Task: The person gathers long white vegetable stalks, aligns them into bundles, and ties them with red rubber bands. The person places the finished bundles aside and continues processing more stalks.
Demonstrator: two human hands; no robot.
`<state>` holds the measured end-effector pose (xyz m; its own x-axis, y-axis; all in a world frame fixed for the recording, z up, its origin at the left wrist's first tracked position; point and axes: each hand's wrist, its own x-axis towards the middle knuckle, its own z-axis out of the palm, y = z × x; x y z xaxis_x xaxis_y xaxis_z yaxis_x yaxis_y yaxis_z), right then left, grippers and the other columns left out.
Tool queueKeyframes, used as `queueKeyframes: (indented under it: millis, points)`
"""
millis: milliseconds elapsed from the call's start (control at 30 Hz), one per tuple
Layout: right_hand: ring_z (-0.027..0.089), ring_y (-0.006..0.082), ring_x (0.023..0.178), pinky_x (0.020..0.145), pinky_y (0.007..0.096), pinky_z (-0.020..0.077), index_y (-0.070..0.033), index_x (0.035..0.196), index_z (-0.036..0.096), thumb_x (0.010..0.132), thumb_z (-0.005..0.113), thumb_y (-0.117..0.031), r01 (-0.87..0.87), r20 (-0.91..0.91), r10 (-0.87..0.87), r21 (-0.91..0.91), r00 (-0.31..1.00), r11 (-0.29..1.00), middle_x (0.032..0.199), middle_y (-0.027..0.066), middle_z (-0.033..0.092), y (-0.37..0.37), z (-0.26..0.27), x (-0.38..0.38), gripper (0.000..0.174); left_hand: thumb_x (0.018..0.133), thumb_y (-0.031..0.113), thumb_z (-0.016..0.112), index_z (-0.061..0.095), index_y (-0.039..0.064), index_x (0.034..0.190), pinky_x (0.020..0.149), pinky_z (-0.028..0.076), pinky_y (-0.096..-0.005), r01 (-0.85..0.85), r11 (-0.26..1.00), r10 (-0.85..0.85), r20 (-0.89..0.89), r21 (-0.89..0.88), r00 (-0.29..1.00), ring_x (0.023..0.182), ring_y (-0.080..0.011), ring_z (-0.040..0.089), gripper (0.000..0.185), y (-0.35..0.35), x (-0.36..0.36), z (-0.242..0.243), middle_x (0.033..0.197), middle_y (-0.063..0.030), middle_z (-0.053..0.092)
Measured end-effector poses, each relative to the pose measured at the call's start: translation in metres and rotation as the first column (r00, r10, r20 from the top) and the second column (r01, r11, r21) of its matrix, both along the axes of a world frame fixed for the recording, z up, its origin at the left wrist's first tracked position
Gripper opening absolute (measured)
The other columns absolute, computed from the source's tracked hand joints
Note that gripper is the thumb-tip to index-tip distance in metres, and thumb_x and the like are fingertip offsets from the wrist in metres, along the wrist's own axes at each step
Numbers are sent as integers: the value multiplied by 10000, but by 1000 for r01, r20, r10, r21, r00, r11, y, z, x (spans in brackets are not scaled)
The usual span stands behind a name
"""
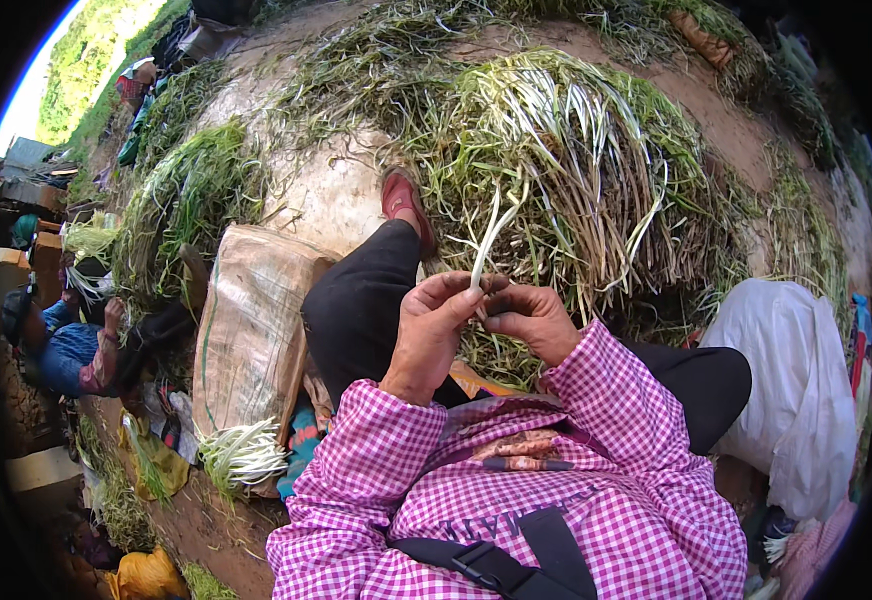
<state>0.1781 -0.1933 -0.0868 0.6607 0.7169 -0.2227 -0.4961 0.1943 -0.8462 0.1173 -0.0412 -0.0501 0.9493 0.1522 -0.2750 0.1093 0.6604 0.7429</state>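
My left hand (432, 322) pinches a white scallion-like stalk (490, 244) between thumb and forefinger, its forked top pointing up. Against the stalk's lower end, the soiled thumb and fingers of my right hand (532, 321) close from the other side. That lower end is mostly hidden by the fingers. Beyond my hands lies a large heap of similar stalks (586, 165), with white stems, green leaves and brownish outer skins. On a folded woven sack (256, 322) to my left, a bundle of clean white stalks (245, 454) rests at the near end.
A white plastic sack (785, 382) stands by my right knee. More heaped greens (181, 195) lie at the left, where another person (76, 345) sits holding stalks. My red shoe (406, 206) touches the littered ground. An orange bag (147, 574) lies at lower left.
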Motion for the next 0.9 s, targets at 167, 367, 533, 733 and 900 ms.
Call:
queueKeyframes:
  millis: [167,367,533,733,900]
  points:
    - [562,77,623,550,220,466,-26,892,646,845,647,-31,179,-79,-178,8,981,984,741,15,630,-1,-8,-11,48,876,45,599,590,-9,1094,843,516,-315,-89,995,91,-32,49,995,949,-213,644,224,-8,-11,-4,1044,-142,660]
    - [580,85,613,470,209,468,-36,883,640,836,646,-29,163,-42,-169,-116,985,980,745,18,632,1,0,-19,48,900,109,598,593,-2,1095,784,523,-285,-38,994,61,-218,106,974,906,-170,647,225,-6,-15,-16,1025,-106,666]
    - [592,98,598,476,222,486,-36,856,620,818,659,-17,179,3,-181,-170,983,969,728,24,635,0,-4,-19,58,898,141,613,618,-1,1064,765,522,-277,-12,993,38,-226,114,973,872,-151,645,218,-10,-15,-22,1015,-99,670]
    - [576,84,576,459,217,455,-37,812,596,817,662,-27,160,0,-162,-184,987,970,687,16,614,-4,-10,-17,67,889,107,614,627,-9,1024,788,519,-292,-25,964,77,-187,265,979,893,-173,646,179,-14,-14,-28,1016,-117,671]
    - [570,85,569,440,221,442,-35,861,548,855,618,-33,241,-58,-253,-166,966,956,692,10,575,-9,-11,-10,70,891,90,600,620,-19,1031,813,516,-309,-125,963,163,-145,240,976,933,-201,644,179,-20,-12,-20,1033,-138,666]
